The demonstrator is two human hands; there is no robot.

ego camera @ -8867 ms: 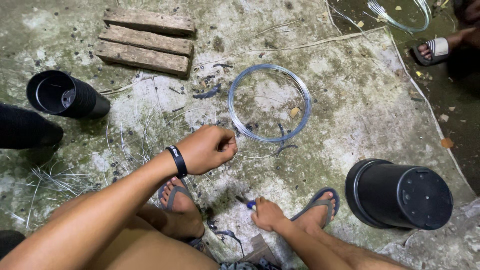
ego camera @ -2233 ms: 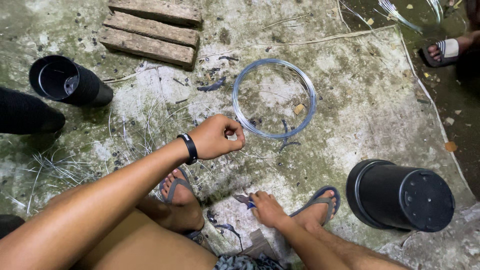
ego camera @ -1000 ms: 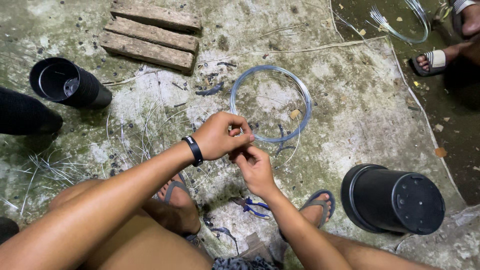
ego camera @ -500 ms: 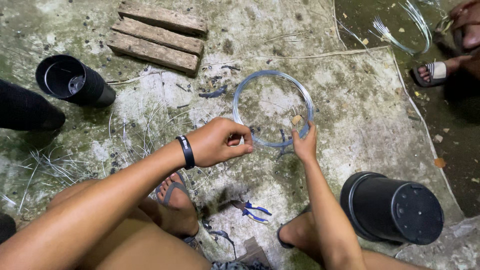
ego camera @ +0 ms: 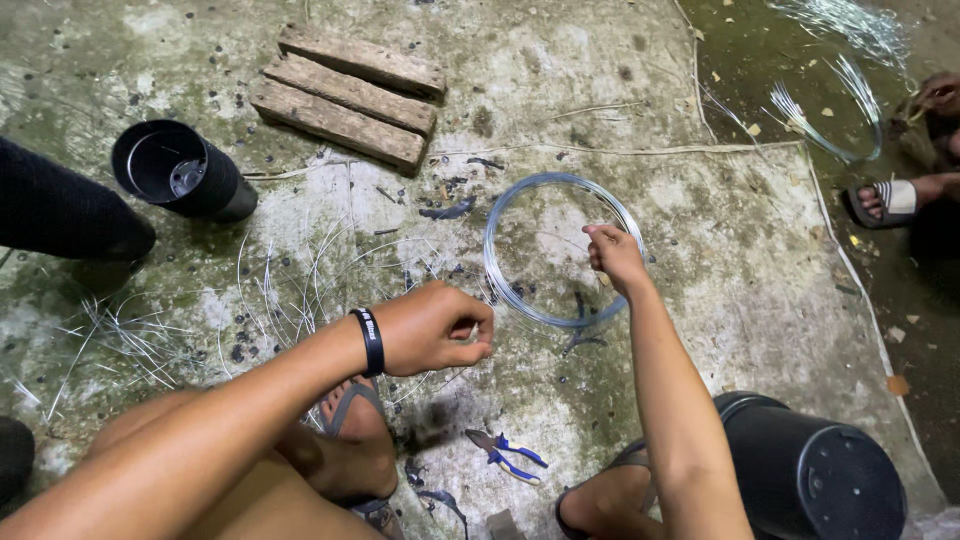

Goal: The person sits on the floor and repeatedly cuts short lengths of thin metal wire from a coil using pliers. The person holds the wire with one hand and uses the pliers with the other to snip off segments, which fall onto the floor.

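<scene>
Wire coil (ego camera: 563, 250) – both hands closed on wire
Right hand (ego camera: 614, 256) pinches the centre-frame coil's right rim; left hand (ego camera: 432, 328) grips a thin strand. Judged light, springy – hold the bundled rim.

packages: none | labels: none | signs: none | screens: none

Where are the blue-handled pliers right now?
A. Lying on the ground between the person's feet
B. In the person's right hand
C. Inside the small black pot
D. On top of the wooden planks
A: the pliers lie on the concrete floor near the sandalled feet, while the right hand is up at the wire coil.
</scene>
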